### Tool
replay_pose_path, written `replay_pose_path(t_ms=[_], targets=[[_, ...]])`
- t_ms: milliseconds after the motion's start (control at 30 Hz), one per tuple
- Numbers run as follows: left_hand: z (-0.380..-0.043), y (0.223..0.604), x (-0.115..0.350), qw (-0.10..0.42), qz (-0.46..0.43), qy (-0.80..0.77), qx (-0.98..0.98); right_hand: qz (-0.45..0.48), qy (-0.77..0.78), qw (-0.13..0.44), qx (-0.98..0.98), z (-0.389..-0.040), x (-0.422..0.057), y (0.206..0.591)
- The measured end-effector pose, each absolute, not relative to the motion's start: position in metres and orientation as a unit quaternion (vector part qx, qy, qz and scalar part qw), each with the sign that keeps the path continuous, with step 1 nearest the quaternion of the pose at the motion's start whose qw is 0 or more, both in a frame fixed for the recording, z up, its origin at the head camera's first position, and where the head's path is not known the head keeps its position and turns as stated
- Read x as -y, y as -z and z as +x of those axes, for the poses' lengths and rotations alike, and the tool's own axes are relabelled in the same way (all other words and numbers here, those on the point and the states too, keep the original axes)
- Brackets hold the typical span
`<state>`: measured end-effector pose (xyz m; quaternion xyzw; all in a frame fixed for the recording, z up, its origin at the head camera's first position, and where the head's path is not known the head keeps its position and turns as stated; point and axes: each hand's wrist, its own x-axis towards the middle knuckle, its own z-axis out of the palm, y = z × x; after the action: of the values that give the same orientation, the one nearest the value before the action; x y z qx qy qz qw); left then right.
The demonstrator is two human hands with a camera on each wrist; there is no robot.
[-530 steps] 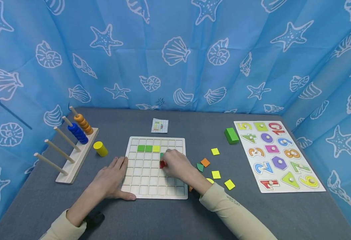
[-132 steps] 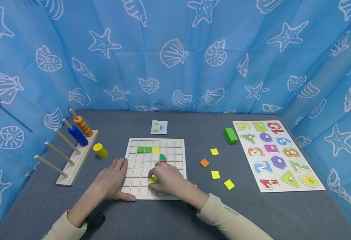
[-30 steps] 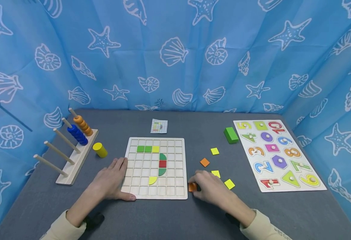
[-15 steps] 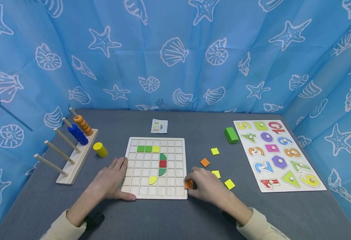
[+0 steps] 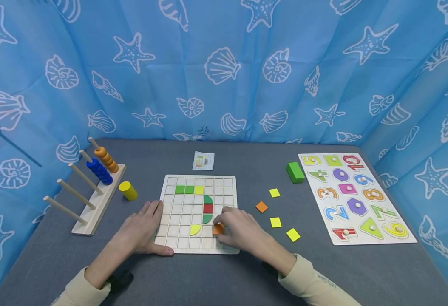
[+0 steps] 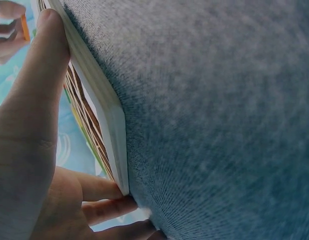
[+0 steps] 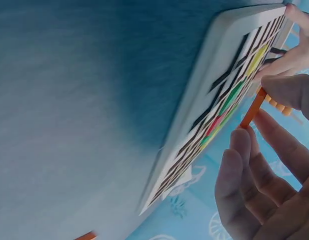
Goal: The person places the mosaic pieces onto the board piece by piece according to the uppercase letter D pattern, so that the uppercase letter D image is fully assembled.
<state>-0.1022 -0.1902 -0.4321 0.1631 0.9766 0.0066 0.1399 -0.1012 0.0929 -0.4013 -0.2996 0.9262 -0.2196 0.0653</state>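
Observation:
My right hand (image 5: 241, 226) pinches an orange square tile (image 5: 218, 229) between thumb and fingertips, over the lower right part of the white grid board (image 5: 224, 250). In the right wrist view the tile (image 7: 253, 108) shows edge-on, held above the board's surface. Two green squares (image 5: 184, 189) and a yellow square (image 5: 199, 190) form a row near the board's top. A red square (image 5: 207, 208) sits between two green quarter-round tiles (image 5: 207, 199), with a yellow quarter-round tile (image 5: 195, 230) lower left. My left hand (image 5: 141, 229) rests at the board's left edge, its thumb along the front corner.
Right of the board lie another orange tile (image 5: 262, 207) and several yellow tiles (image 5: 275, 222). Farther right are a green block (image 5: 295, 172) and a number puzzle (image 5: 361, 199). A pattern card (image 5: 203, 161) lies behind; a peg stand (image 5: 94, 208) and yellow cylinder (image 5: 128, 191) stand left.
Since the oldest frame, quarter-round tiles have come onto the board. In the last second my right hand took the orange tile from beside the board and moved it left over the grid.

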Motion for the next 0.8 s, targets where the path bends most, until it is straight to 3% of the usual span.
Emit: replay_pose_path(t_ms=[800], targets=[[-0.102,0.429,0.191,0.141,0.171,-0.004,-0.975,-0.357,0.171,0.059,-0.916,-0.117,-0.018,0.412]])
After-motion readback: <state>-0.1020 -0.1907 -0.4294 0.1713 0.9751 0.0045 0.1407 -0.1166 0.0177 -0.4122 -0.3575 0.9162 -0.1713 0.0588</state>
